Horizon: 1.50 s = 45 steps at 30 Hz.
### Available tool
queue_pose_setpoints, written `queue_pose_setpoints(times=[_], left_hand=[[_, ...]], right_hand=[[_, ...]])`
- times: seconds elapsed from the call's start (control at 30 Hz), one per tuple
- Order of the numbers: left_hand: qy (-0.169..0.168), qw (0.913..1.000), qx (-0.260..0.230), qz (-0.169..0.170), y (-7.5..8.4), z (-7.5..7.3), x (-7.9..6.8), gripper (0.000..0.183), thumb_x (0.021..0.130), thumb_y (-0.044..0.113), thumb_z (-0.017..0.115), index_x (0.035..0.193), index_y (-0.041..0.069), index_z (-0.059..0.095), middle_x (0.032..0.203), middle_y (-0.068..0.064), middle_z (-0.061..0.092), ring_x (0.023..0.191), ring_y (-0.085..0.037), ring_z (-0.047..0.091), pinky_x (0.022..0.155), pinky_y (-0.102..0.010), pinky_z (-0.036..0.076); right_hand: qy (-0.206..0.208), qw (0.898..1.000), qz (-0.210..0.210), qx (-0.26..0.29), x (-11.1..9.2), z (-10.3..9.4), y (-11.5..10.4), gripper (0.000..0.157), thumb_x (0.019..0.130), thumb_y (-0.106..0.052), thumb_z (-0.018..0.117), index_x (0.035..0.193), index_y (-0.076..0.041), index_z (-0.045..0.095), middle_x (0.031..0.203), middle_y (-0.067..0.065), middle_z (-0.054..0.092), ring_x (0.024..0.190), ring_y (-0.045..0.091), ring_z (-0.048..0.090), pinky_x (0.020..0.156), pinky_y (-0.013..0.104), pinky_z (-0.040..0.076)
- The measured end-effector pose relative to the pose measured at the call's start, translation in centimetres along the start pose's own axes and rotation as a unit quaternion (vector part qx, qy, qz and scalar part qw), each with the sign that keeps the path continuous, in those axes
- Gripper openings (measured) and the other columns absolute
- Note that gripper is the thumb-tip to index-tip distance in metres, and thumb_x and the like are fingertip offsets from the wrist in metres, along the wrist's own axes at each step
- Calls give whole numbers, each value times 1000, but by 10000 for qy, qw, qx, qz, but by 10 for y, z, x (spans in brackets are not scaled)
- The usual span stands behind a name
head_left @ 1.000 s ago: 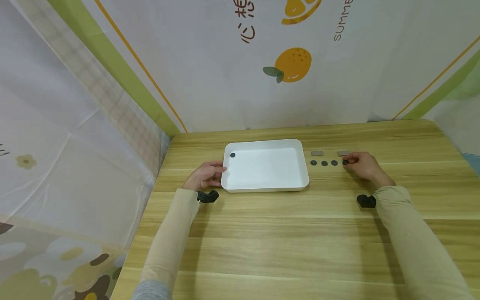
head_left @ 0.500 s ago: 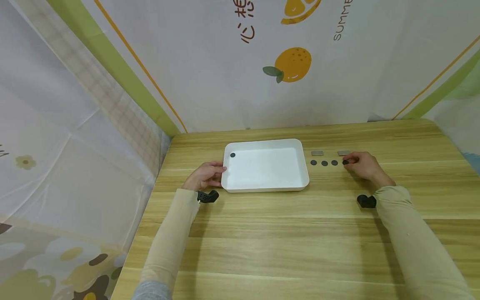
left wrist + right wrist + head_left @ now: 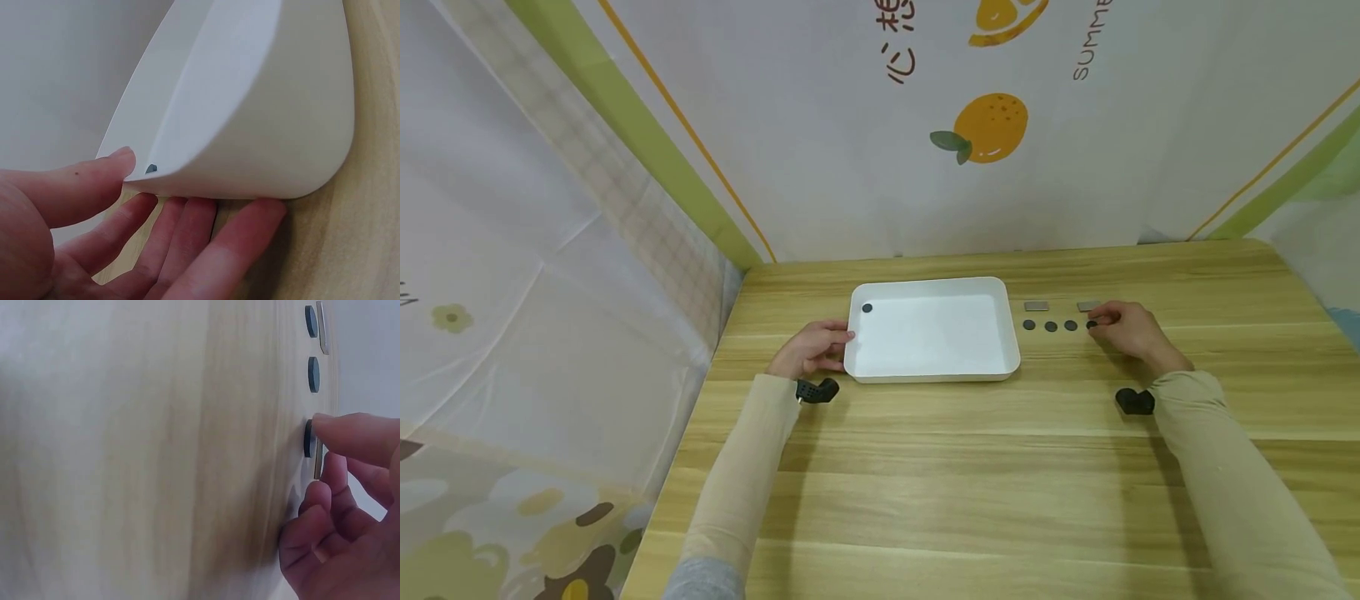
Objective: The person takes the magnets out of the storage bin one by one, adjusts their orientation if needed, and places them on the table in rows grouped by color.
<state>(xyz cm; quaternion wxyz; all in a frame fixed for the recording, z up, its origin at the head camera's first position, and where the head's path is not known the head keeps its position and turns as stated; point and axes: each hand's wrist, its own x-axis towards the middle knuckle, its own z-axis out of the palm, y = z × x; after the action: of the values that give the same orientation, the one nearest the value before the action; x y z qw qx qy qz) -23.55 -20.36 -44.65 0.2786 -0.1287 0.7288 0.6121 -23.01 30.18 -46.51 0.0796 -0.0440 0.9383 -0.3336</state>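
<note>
A shallow white tray [image 3: 934, 333] sits on the wooden table, a small dark disc [image 3: 867, 308] inside its far left corner. My left hand [image 3: 815, 347] grips the tray's left end, thumb [image 3: 125, 164] over the rim and fingers against the outer wall. To the right of the tray lies a row of dark round discs [image 3: 1051, 327]. At the row's right end, my right hand [image 3: 1126, 331] holds the last disc [image 3: 308, 439] at its fingertips, low against the tabletop. The thumb hides part of that disc; the index finger's contact is hard to see.
Behind the discs lie two grey rectangular pieces, one left [image 3: 1036, 306] and one right [image 3: 1087, 306] beside my right fingers. The wooden table [image 3: 955, 483] stretches toward me. A printed white curtain [image 3: 850, 167] hangs along its back edge.
Both hands keep their places at the tray and the last disc. That disc now looks slightly lower and flatter at the right fingertips. The head view has shifted slightly.
</note>
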Motion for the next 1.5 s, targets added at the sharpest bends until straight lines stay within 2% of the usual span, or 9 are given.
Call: queue_pose_setpoints(times=[0.33, 0.57, 0.8, 1.07, 1.37, 1.5], left_hand=[[63, 10000, 23, -33, 1, -2, 2, 49, 98, 13, 56, 145, 7, 41, 126, -13, 59, 90, -15, 66, 72, -32, 59], [96, 9999, 61, -54, 3, -1, 0, 49, 98, 13, 56, 144, 7, 41, 124, -12, 59, 88, -14, 66, 71, -31, 59], [56, 9999, 103, -5, 3, -1, 0, 50, 98, 14, 56, 145, 6, 40, 126, -16, 59, 86, -15, 67, 66, -29, 59], [88, 9999, 104, -14, 3, 1, 0, 49, 98, 13, 55, 144, 6, 41, 130, -17, 57, 89, -16, 66, 67, -30, 59], [175, 9997, 66, -128, 1, 0, 0, 49, 97, 13, 57, 143, 6, 41, 121, -14, 60, 85, -16, 66, 63, -29, 58], [191, 9997, 81, -126, 0, 0, 0, 49, 97, 14, 57, 144, 6, 41, 122, -16, 60, 84, -16, 66, 63, -29, 58]], right_hand=[[86, 9999, -96, -1, 7, -1, -6, 33, 95, -17, 58, 120, 4, 59, 105, 22, 60, 93, 30, 55, 75, 31, 42], [223, 9995, -182, 117, 11, -1, -24, 33, 96, -16, 57, 122, 4, 59, 99, 16, 57, 77, 18, 51, 59, 25, 42], [272, 9986, -425, 180, 18, -2, -39, 35, 96, -16, 56, 125, 5, 57, 99, 15, 55, 74, 13, 50, 54, 25, 43], [469, 9960, -751, 113, 31, 4, -69, 33, 94, -13, 56, 121, 5, 59, 97, 16, 57, 91, 30, 55, 61, 25, 42], [311, 9936, -1019, 370, 43, 17, -106, 31, 94, -9, 53, 121, 5, 59, 98, 16, 56, 87, 27, 53, 61, 26, 41], [115, 9917, -1166, 522, 49, 26, -121, 30, 96, -12, 55, 121, 5, 58, 99, 16, 55, 89, 28, 52, 63, 27, 42]])
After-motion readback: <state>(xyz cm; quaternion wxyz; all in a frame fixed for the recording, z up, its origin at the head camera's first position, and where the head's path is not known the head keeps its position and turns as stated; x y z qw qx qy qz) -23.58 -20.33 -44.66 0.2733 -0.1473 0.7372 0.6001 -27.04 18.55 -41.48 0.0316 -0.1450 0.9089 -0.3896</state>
